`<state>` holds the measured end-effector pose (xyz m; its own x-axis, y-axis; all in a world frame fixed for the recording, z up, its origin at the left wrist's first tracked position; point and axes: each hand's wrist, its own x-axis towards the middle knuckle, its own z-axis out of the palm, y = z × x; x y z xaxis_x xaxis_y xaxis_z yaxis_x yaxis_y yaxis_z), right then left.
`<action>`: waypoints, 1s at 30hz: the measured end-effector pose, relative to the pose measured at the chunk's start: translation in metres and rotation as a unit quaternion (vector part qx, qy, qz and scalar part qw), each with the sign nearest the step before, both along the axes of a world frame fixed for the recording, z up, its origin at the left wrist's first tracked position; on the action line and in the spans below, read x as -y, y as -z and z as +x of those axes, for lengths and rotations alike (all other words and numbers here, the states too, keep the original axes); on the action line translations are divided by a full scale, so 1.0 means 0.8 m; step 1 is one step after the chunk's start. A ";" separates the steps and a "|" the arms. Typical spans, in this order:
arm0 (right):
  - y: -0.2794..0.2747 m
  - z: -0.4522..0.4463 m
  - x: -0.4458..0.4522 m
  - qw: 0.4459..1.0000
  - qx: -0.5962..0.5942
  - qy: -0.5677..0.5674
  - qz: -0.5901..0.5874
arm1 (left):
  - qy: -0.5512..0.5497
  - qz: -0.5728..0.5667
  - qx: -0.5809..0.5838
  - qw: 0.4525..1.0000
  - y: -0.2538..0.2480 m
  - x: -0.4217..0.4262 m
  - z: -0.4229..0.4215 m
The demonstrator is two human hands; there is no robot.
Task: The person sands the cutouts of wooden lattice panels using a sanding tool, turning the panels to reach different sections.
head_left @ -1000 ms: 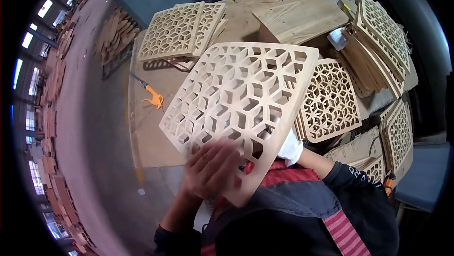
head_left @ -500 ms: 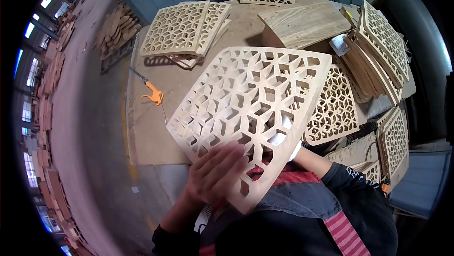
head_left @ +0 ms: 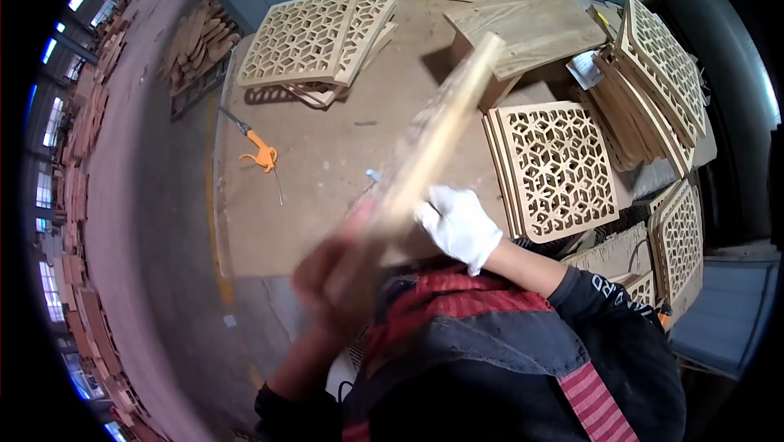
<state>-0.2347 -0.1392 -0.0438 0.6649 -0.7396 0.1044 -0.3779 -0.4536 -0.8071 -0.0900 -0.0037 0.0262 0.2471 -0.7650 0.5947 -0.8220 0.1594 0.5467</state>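
Observation:
A pale wooden lattice panel (head_left: 437, 144) is turned nearly edge-on in front of me, tilted and blurred by motion. My right hand (head_left: 461, 226), in a white glove, has its fingers closed on the panel's right side, below the middle. My left hand (head_left: 331, 270) is bare and lies against the panel's lower left end. Its fingers are smeared, so their grip does not show clearly. Just right of the gloved hand leans a stack of similar lattice panels (head_left: 563, 173).
An orange air blow gun (head_left: 261, 155) lies at the left of the brown worktable (head_left: 327, 164). More lattice panels (head_left: 302, 38) are stacked at the back left. A wooden box (head_left: 531, 34) stands at the back, with curved wooden pieces (head_left: 629, 119) and panels (head_left: 665, 66) to its right.
The panel has swung from lying broad-face toward me to nearly edge-on. The gloved right hand, mostly hidden behind it before, now shows. The left hand has moved down and left.

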 end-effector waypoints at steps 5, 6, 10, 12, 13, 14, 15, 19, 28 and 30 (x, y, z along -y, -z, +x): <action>-0.014 0.020 0.012 0.972 -0.044 0.001 0.231 | -0.162 0.130 -0.281 0.937 -0.031 0.045 0.033; -0.020 0.025 0.013 0.961 -0.060 0.016 0.270 | -0.149 0.149 -0.301 0.930 -0.039 0.052 0.038; -0.023 0.035 0.019 0.980 -0.093 -0.001 0.176 | -0.108 0.124 -0.287 0.944 -0.034 0.076 0.059; -0.018 0.040 0.020 0.985 -0.101 -0.004 0.143 | -0.099 0.136 -0.295 0.940 -0.039 0.088 0.064; -0.017 0.043 0.022 0.986 -0.114 -0.009 0.123 | -0.121 0.149 -0.281 0.940 -0.043 0.094 0.063; -0.016 0.044 0.024 0.986 -0.126 -0.013 0.104 | -0.116 0.152 -0.281 0.940 -0.042 0.097 0.065; -0.027 0.043 0.025 0.984 -0.136 -0.019 0.114 | -0.111 0.154 -0.281 0.941 -0.040 0.098 0.069; -0.023 0.041 0.035 0.985 -0.117 -0.052 0.113 | -0.098 0.154 -0.292 0.939 -0.039 0.098 0.070; -0.037 0.042 0.036 0.977 -0.101 -0.110 0.153 | -0.052 0.131 -0.262 0.955 -0.023 0.090 0.088; -0.046 0.031 0.053 0.903 -0.062 -0.159 0.395 | -0.031 0.123 -0.275 0.953 -0.022 0.087 0.090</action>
<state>-0.2095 -0.1813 -0.0066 0.8269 -0.3210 -0.4616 -0.4392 0.1440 -0.8868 -0.0180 -0.0733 0.0441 0.5182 -0.8387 0.1674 -0.4044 -0.0679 0.9121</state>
